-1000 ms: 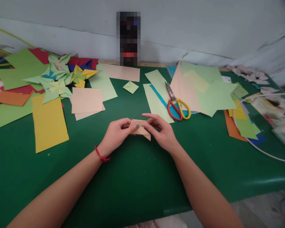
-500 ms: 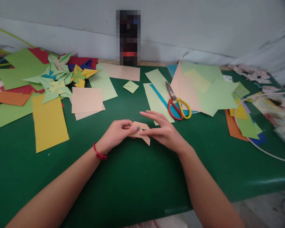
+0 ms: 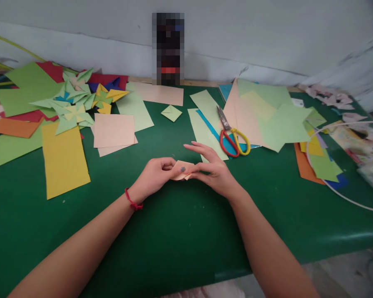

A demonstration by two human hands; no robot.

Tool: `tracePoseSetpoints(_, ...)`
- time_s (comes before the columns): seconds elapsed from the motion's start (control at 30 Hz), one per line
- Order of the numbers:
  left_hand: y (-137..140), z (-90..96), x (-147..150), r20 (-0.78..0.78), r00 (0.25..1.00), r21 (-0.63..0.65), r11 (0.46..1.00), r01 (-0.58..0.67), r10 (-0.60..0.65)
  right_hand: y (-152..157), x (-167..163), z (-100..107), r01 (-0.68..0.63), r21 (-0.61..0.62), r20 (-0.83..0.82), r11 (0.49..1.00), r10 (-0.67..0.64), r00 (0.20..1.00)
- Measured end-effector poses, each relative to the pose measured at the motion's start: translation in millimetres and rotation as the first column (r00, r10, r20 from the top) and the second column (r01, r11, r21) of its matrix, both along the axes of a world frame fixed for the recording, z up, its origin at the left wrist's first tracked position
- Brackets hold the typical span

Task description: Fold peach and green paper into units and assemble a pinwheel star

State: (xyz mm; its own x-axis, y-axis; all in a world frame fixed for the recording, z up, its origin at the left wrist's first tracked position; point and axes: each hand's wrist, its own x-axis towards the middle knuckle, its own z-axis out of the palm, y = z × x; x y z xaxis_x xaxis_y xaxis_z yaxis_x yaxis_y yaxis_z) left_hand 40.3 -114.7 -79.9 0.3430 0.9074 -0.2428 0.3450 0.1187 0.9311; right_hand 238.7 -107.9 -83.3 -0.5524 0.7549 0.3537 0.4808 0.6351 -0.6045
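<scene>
Between my two hands is a small piece of folded peach paper (image 3: 186, 164), held just above the green tabletop (image 3: 180, 231). My left hand (image 3: 157, 176) pinches its left side, thumb lying on top and the other fingers curled beneath. At the paper's right edge, my right hand (image 3: 216, 171) grips with thumb and index finger, while its other fingers stretch out past the paper. Much of the paper is covered by my fingers. Beyond it lies a folded light green paper diamond (image 3: 171, 113).
Scissors (image 3: 228, 128) with red and yellow handles rest on paper strips to the right. Peach squares (image 3: 114, 130), a yellow sheet (image 3: 65, 159) and a pile of folded paper stars (image 3: 76, 103) lie left. A pale hoop (image 3: 317, 169) crosses paper scraps at far right.
My right thumb and index finger have closed on the peach paper's right side. Its two pointed right-hand flaps, spread apart before, are now pressed together and mostly covered.
</scene>
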Motion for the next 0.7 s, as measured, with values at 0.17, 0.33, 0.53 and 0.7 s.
tracePoseSetpoints(0.17, -3.4, -4.4, 4.2, 0.075, 0.994, -0.046, 0.996, -0.077, 0.081, -0.2, -6.5, -2.7, 0.066, -0.052, -0.077, 0.996, -0.070, 0.995)
tracePoseSetpoints(0.33, -4.1, -6.4, 7.3, 0.229, 0.958, -0.148, 0.979, -0.141, 0.173, -1.3, -10.3, -4.5, 0.110, -0.129, -0.160, 0.985, -0.130, 0.979)
tracePoseSetpoints(0.53, -4.3, -4.6, 6.9, 0.188, 0.971, -0.132, 0.983, -0.125, 0.149, 1.3, -8.0, -2.2, 0.086, -0.128, -0.162, 0.988, -0.107, 0.981)
tracePoseSetpoints(0.7, -4.9, -3.4, 8.0, 0.224, 0.958, -0.150, 0.978, -0.147, 0.179, 0.7, -9.7, -3.5, 0.113, -0.149, -0.206, 0.982, -0.143, 0.968)
